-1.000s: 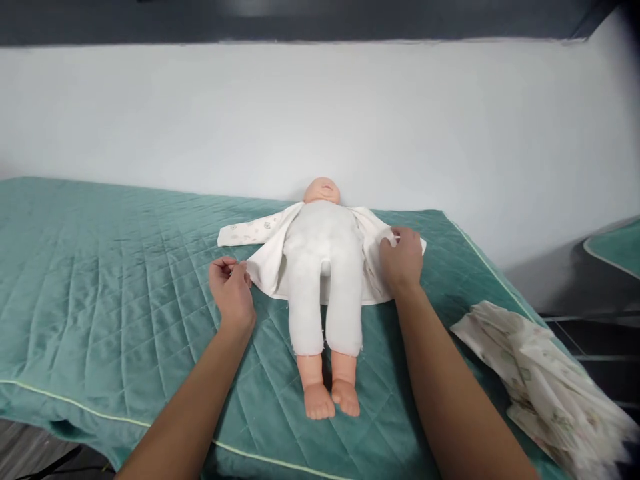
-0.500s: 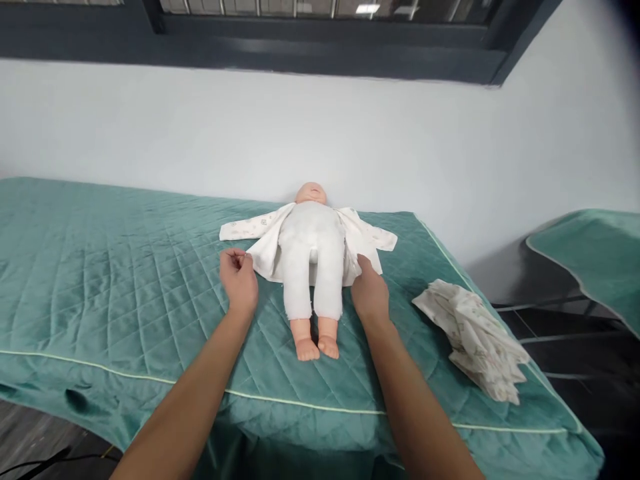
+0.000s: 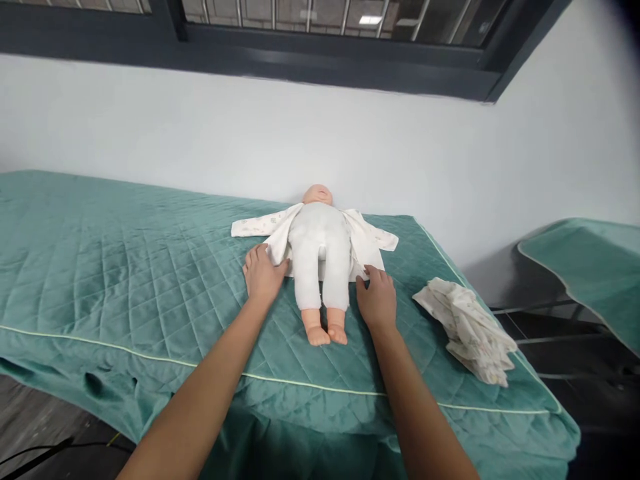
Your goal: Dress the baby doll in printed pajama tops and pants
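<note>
A baby doll [image 3: 322, 233] with a white cloth body lies on its back, feet toward me. Beneath it a white patterned baby shirt [image 3: 367, 247] is spread, front panels apart and sleeves out to both sides; the doll's arms are not visible. My left hand [image 3: 264, 275] is closed at the lower edge of the left front panel, its fingertips partly hidden by the cloth. At the right panel's bottom hem, my right hand [image 3: 377, 297] pinches the fabric between thumb and fingers.
A crumpled white patterned cloth [image 3: 465, 330] lies near the right edge of the green quilted bed cover [image 3: 150, 267]. Behind the bed stands a white wall [image 3: 225, 133] below a dark window frame [image 3: 325, 63]. Another green cover [image 3: 590, 267] hangs at the far right.
My left hand has moved right, closer to the doll's side, and now holds the panel nearer the legs. My right hand stays at the right hem. The view has shifted slightly.
</note>
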Motion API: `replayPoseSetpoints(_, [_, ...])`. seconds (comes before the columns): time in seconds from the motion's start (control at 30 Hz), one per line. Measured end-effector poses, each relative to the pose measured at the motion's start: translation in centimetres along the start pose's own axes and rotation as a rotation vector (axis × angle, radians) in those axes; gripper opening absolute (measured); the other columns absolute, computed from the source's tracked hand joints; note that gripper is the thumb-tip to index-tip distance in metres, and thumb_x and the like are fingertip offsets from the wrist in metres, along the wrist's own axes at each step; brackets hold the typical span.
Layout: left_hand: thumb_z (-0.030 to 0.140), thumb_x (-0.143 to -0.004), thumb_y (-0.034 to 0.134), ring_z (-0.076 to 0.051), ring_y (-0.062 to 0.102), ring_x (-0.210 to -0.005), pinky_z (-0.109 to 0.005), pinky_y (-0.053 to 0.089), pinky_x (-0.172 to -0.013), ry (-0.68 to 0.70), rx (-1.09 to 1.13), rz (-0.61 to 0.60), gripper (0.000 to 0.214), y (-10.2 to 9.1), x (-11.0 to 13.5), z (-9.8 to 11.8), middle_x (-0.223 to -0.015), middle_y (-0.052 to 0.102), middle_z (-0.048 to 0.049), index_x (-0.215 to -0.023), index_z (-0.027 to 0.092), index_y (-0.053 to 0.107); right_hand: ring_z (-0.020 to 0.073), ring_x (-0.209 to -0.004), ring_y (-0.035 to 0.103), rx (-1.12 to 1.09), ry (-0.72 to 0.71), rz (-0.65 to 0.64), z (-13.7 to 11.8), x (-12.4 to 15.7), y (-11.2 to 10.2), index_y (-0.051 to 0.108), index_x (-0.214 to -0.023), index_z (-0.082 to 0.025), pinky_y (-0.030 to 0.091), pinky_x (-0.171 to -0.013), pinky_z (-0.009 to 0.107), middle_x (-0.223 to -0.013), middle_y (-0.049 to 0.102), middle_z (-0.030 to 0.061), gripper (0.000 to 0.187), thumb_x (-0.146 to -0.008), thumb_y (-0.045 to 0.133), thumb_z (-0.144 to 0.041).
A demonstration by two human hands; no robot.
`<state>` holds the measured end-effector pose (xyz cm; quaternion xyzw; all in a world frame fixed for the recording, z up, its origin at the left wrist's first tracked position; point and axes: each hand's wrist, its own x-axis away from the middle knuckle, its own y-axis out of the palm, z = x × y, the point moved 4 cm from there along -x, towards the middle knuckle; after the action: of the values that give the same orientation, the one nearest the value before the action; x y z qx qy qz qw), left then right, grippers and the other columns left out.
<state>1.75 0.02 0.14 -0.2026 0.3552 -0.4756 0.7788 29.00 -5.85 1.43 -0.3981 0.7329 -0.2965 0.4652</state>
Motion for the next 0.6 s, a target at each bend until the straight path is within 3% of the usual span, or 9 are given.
replayPoseSetpoints(0.1, [0.028,-0.083,0.064,-0.033,0.051,-0.127,-0.048,0.04,-0.105,-0.037,-0.019,-0.005,0.046,0.0,-0.1,-0.2,-0.127,0.062,-0.0152,-0.126,0.017,0.054,0.0287,-0.104,0.056,-0.018,-0.006,0.005,0.0,-0.2,0.1,0.064,-0.122,-0.012,0.044,-0.093,0.041,-0.112,0.069,0.0152,0.036,-0.093,0.046,-0.022])
replayPoseSetpoints(0.3, [0.022,-0.087,0.057,-0.023,0.061,-0.094,-0.039,0.047,-0.089,-0.025,0.12,0.059,0.012,-0.3,-0.2,-0.9,-0.094,0.068,-0.0052,-0.098,0.02,0.061,0.0277,-0.096,0.056,-0.102,-0.06,0.04,0.2,-0.2,0.3,0.068,-0.113,-0.013,0.045,-0.088,0.041,-0.102,0.069,0.0147,0.035,-0.094,0.04,-0.022])
replayPoseSetpoints(0.43, [0.019,-0.085,0.057,-0.021,0.059,-0.084,-0.034,0.047,-0.08,-0.021,0.152,0.109,0.014,-0.3,-0.2,-1.1,-0.085,0.062,-0.0028,-0.098,0.019,0.059,0.0269,-0.095,0.057,-0.226,-0.053,0.082,0.5,-0.2,0.1,0.068,-0.109,-0.014,0.046,-0.089,0.042,-0.102,0.066,0.0153,0.035,-0.094,0.038,-0.024])
replayPoseSetpoints(0.6, [0.013,-0.079,0.059,-0.022,0.057,-0.087,-0.035,0.046,-0.082,0.014,0.08,0.062,0.023,-0.2,-0.2,-0.9,-0.086,0.059,-0.0025,-0.101,0.019,0.06,0.0262,-0.093,0.059,-0.289,-0.003,0.126,1.1,-0.2,-0.2,0.066,-0.105,-0.014,0.048,-0.087,0.043,-0.1,0.064,0.0153,0.032,-0.092,0.039,-0.023])
